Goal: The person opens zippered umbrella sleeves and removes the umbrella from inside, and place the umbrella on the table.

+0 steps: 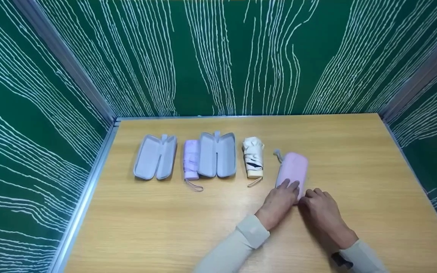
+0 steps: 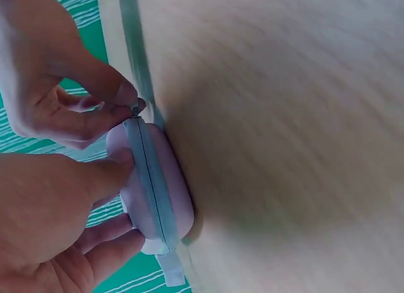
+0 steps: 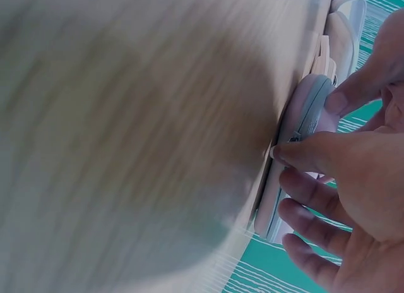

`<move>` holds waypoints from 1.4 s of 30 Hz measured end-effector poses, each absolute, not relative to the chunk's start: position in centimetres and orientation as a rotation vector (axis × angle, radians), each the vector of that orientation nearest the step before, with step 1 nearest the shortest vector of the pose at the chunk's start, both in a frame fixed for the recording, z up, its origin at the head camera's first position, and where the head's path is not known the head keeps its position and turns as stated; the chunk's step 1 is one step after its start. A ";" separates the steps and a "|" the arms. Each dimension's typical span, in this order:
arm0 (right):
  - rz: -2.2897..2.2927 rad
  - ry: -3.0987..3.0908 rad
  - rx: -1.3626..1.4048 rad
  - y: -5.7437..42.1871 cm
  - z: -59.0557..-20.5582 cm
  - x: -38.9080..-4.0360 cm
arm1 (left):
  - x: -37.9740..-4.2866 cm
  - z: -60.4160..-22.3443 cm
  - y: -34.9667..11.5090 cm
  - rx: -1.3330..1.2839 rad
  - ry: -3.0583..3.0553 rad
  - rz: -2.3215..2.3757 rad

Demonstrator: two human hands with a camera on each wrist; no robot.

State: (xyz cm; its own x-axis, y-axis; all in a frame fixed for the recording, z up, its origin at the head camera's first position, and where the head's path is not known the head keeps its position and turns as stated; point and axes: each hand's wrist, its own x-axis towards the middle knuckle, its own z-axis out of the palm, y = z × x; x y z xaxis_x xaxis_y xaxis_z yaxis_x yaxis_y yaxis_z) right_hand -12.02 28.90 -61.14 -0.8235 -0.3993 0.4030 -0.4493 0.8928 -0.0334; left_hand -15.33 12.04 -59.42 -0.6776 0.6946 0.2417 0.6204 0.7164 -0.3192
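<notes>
A pink zippered case lies on the table with a grey strap at its far end. My left hand grips the case, thumb on one part and fingers along the side, as the left wrist view shows. At the near right corner, my right hand pinches the zipper pull between thumb and index finger. The grey zipper looks closed along the end seen there. In the right wrist view the right hand's other fingers spread beside the case.
Left of the case lies a cream folded umbrella with a wrist loop. Further left are an open grey case, a purple folded umbrella partly under it, and another open grey case. Green walls bound the wooden table.
</notes>
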 end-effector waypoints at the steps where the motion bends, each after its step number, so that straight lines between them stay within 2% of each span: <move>1: 0.178 -2.672 0.619 28.9 -61.1 -12.0 | -15.3 -59.5 12.1 -1.019 -2.582 0.293; 13: 0.214 -2.657 0.594 29.1 -61.2 -11.7 | -14.6 -59.9 13.0 -0.908 -2.607 0.242; 22: 0.195 -2.686 0.548 29.1 -61.0 -11.3 | -14.0 -60.2 14.3 -0.867 -2.592 0.495; 42: 0.129 -2.715 0.523 28.9 -60.9 -11.0 | -13.6 -60.2 15.3 -0.803 -2.641 0.429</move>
